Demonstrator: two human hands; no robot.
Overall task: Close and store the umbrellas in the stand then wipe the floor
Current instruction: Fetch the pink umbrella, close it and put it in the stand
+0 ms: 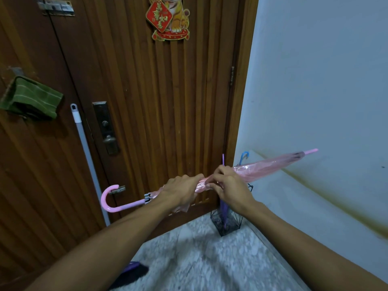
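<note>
Basically mid-frame: pink umbrella point(270, 166) held level, left hand point(180, 191) wrapped round the folded canopy, right hand point(228, 185) pinching its strap. Light, floppy, slippery plastic; better gripped by the stiff shaft. Wire stand point(227, 222) below right.

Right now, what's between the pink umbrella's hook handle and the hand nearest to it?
In the head view, the pale pink shaft and a grey-white runner clip lie between the hook handle and the left hand, which grips the pink umbrella.
</note>
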